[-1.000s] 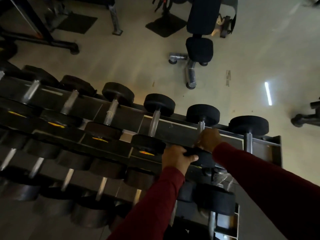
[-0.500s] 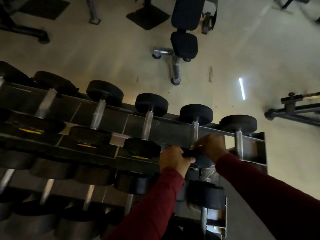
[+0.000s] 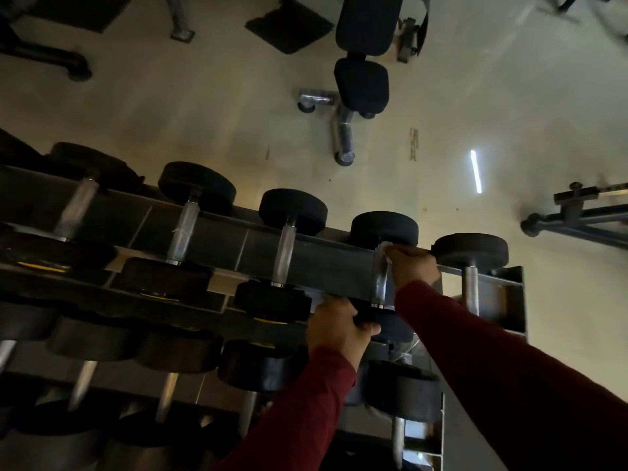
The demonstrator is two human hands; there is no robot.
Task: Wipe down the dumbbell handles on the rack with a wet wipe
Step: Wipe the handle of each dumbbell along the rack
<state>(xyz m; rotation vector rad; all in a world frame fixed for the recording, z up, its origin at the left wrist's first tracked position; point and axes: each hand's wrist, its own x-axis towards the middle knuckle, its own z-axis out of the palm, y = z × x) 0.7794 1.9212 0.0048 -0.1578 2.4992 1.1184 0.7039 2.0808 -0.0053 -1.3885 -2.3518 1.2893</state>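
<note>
A dark metal rack [image 3: 326, 266] carries rows of black dumbbells with chrome handles. My right hand [image 3: 413, 266] holds a white wet wipe [image 3: 385, 249] against the top of the chrome handle [image 3: 379, 283] of the second dumbbell from the right on the top row, just under its far head [image 3: 384, 229]. My left hand [image 3: 336, 326] grips the near black head [image 3: 384, 322] of that same dumbbell at the rack's front rail. Most of the wipe is hidden under my fingers.
Another dumbbell [image 3: 470, 253] stands right of my right hand at the rack's end. Lower rows hold larger dumbbells [image 3: 402, 390]. On the floor beyond are a black padded bench [image 3: 362, 83], a dark mat [image 3: 289, 28] and a machine base [image 3: 574, 215] at right.
My right hand has slid up the chrome handle from near its lower end to its top by the far head. My left hand keeps its grip on the near head.
</note>
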